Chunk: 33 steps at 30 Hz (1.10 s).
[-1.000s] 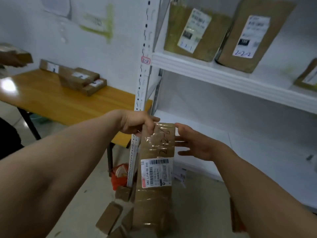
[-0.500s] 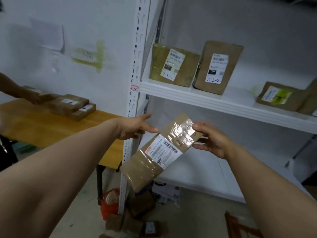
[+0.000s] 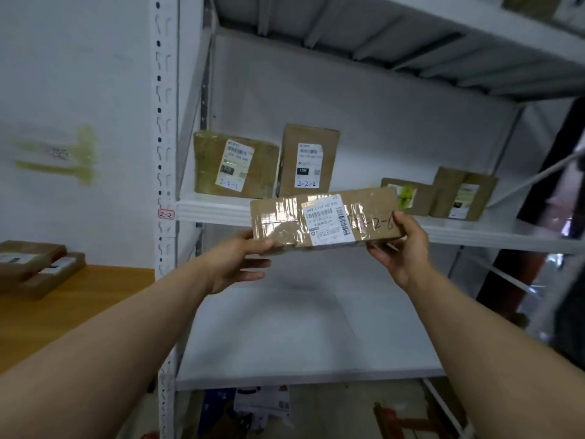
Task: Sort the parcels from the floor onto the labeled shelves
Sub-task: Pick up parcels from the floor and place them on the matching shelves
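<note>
Two grips, left hand [image 3: 235,264] and right hand [image 3: 402,248], clamp the parcel's [image 3: 323,220] ends, level before the shelf [image 3: 215,209] edge, open gap behind.

A wooden table [image 3: 95,305] stands at the left against a white wall [image 3: 79,74] bearing a yellow-green smear [image 3: 84,156].

Post tag [image 3: 166,214] reads 2-2; left parcel [image 3: 235,166] 2-2-1, middle parcel [image 3: 308,160] 2-2-2, held parcel [image 3: 323,221] 2-2-6.

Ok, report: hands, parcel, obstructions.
Left hand, right hand: each grips one end of the taped parcel. Parcel level, before the 2-2 shelf edge. Shelf bare beside the 2-2-2 parcel.
</note>
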Available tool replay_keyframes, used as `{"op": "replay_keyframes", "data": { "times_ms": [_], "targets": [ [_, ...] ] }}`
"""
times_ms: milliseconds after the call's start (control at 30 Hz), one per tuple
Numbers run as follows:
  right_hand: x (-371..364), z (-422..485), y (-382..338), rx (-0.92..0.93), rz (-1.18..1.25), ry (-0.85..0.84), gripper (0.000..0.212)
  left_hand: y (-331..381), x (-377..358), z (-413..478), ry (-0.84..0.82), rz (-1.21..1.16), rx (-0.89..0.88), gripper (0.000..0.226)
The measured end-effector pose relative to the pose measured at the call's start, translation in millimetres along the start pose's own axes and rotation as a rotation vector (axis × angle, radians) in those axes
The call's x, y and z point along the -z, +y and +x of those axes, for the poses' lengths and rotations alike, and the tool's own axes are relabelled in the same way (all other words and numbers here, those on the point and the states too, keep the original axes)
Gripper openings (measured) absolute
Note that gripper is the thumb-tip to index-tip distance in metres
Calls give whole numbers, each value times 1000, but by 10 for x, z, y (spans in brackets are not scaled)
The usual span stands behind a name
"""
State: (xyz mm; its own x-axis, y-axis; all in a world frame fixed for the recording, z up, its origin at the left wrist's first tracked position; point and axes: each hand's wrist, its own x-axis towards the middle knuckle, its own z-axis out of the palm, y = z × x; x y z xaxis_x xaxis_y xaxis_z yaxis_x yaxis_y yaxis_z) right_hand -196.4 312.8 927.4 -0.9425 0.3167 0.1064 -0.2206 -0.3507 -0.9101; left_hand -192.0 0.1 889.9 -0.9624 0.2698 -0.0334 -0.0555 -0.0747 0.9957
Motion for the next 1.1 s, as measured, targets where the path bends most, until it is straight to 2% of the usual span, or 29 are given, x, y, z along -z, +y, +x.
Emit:
{"op": "replay_keyframes", "data": {
  "times_ms": [67,133,233,533,600,667,833,1100],
  "targets": [
    [127,77,-97,20,-10,91,13,119,-178,137,30,-11,-63,61],
    [252,167,-162,44,-46,168,23,232,-363,250,35,-18,-114,63],
    [396,290,-238,70,-59,229,26,378,-665,414,37,10,-195,68],
    [926,1002,-578,211,59,431,37,698,-1652,1107,7,153,-468,55],
    [1105,1252,-695,239,52,476,38,730,-1949,1330,28,187,-514,63],
    [1321,1527,-848,284,61,529,36,744,-2269,1591,51,249,-537,75],
    [2043,2243,-1277,363,84,641,35,731,-3200,2342,-2,424,-607,71],
    [3354,3167,-1903,436,81,720,41,664,-4730,3445,-124,490,-651,87]
  ]
}}
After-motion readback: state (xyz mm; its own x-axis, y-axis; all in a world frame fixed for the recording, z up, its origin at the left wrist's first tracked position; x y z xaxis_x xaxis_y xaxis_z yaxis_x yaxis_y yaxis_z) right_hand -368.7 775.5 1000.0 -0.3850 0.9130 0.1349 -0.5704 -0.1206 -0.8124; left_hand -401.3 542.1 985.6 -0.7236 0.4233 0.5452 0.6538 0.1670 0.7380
